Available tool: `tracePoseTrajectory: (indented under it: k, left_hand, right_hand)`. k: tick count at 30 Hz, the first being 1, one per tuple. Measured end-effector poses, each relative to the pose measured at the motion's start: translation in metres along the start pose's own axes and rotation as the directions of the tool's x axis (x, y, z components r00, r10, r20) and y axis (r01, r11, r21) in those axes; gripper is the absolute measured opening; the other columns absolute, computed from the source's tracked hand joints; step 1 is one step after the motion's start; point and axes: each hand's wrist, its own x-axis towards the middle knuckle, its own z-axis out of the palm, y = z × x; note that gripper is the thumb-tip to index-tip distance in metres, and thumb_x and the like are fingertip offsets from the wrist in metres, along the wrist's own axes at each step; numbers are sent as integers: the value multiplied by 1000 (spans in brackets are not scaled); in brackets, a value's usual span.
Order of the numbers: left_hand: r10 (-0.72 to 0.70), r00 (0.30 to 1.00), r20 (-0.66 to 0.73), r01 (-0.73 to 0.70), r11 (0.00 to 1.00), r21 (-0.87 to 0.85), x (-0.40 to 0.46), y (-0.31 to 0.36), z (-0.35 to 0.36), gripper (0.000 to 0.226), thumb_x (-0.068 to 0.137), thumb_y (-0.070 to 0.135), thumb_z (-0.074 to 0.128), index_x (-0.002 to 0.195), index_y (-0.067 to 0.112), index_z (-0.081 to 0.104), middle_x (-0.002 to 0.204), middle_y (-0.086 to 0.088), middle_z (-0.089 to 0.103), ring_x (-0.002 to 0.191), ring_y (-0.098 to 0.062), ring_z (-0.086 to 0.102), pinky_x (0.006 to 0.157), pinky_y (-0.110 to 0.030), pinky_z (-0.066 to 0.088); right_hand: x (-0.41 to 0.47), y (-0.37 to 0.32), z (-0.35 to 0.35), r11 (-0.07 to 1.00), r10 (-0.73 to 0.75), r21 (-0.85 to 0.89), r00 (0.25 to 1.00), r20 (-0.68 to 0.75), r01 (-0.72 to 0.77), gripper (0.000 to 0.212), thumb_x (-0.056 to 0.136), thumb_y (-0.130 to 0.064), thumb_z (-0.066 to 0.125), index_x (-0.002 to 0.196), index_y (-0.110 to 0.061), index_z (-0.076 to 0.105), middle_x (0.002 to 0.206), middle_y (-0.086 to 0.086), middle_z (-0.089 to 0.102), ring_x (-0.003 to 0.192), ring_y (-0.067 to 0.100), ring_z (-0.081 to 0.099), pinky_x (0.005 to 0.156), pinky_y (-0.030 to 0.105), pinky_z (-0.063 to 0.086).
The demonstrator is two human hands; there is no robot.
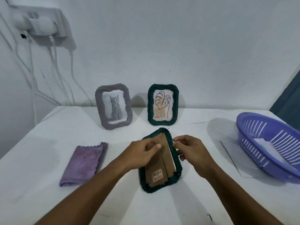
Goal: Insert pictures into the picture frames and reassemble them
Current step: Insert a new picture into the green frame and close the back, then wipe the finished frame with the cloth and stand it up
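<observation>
Both forearms reach in from the bottom edge toward a dark green frame (160,161) lying face down at the middle of the white counter (48,159). Brown backing board (158,168) faces up, barcode sticker near its lower end. Board's right edge looks lifted from the recess; a thin pale strip shows beneath it, possibly the picture or glass, cannot tell which.

Left hand (142,151) lies curled over the upper left of the board, fingertips pressing down on it. Right hand (190,151) sits at the frame's right rim, thumb and forefinger closed in a pinch near the upper right edge; whether they hold a tab or the board edge is hidden.

Judged step: seating the backing. To do it well, keep the left hand flat as an anchor, lower the raised right edge squarely into the recess, check that nothing underneath has crept sideways, then fasten the corner tabs one at a time. Small dark points at the lower corners may be those tabs.

Purple cloth (84,163) lies folded left of the work. Two frames stand upright at the back by the wall: grey frame (113,106) with a kitten picture, second green frame (163,104) with a leaf drawing.

Blue slotted basket (259,143) sits at the right edge, tilted, holding what looks like white paper (263,144). Another pale sheet (235,158) lies flat partly under it.
</observation>
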Motion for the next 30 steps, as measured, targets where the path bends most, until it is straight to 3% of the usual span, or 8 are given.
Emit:
tracePoseTrajectory:
  k: [5, 10, 15, 19, 22, 25, 28, 30]
  left_hand:
    - [-162, 986, -47, 130, 906, -402, -17, 12, -26, 38, 83, 60, 55, 117, 43, 50, 111, -1, 59, 93, -25, 65, 67, -42, 61]
    - [-214, 974, -72, 149, 848, -509, -26, 6, -40, 42, 83, 48, 63, 121, 41, 45, 104, -5, 60, 84, -27, 68, 63, -43, 60]
    - [-187, 978, -90, 103, 813, -574, -32, -4, -46, 32, 95, 33, 51, 124, 40, 41, 106, -8, 61, 81, -26, 67, 55, -31, 56]
    - [-168, 971, -171, 13, 750, -661, -34, -28, -37, 33, 98, 15, 46, 123, 36, 46, 84, -12, 59, 67, -19, 54, 54, -28, 42]
    - [-227, 960, -166, 43, 702, -711, -29, -51, -12, 28, 97, 9, 48, 118, 27, 55, 101, -11, 67, 79, -15, 66, 62, -25, 50]
    - [-224, 964, -141, 81, 757, -648, -20, -64, 11, 25, 97, 15, 51, 117, 27, 57, 113, -9, 66, 97, -18, 64, 77, -26, 52]
    - [-104, 967, -232, 47, 969, -241, -8, -62, 19, 32, 96, 25, 53, 128, 27, 54, 116, -2, 65, 93, -12, 62, 82, -20, 46]
    - [-32, 967, -251, 13, 997, -79, -2, -58, 18, 38, 96, 25, 52, 133, 20, 51, 115, -2, 64, 87, -11, 59, 80, -16, 43]
  right_hand:
    - [-17, -25, 19, 969, -74, 238, 996, 57, 59, 18, 91, -14, 56, 103, -19, 68, 92, -4, 74, 81, 16, 63, 66, 29, 49]
    - [-20, -28, 36, 967, -139, 238, 970, 198, 90, 21, 95, -22, 53, 108, -29, 67, 106, -10, 70, 93, 16, 63, 73, 30, 50]
    - [-11, -6, 37, 986, -161, -4, 952, 262, 167, 24, 94, -29, 54, 116, -38, 55, 110, -18, 67, 99, 6, 61, 82, 22, 51]
    - [-1, 33, 32, 936, -99, -300, 955, 279, 185, 38, 89, -39, 60, 125, -38, 48, 122, -14, 56, 112, 6, 53, 90, 18, 42]
    - [5, 48, 29, 919, -100, -353, 969, 227, 177, 43, 91, -37, 57, 132, -34, 46, 128, -8, 51, 115, 6, 47, 96, 20, 37]
    - [12, 55, 20, 900, -124, -398, 980, 154, 177, 43, 92, -32, 58, 133, -30, 47, 129, -5, 50, 118, 10, 44, 103, 25, 36]
    - [17, 63, 9, 881, -165, -431, 981, 101, 192, 39, 91, -28, 59, 130, -25, 51, 122, -11, 49, 118, 12, 44, 106, 29, 37]
    - [17, 68, 6, 882, -190, -423, 978, 89, 210, 35, 92, -26, 59, 126, -24, 54, 118, -13, 48, 114, 12, 44, 104, 30, 38]
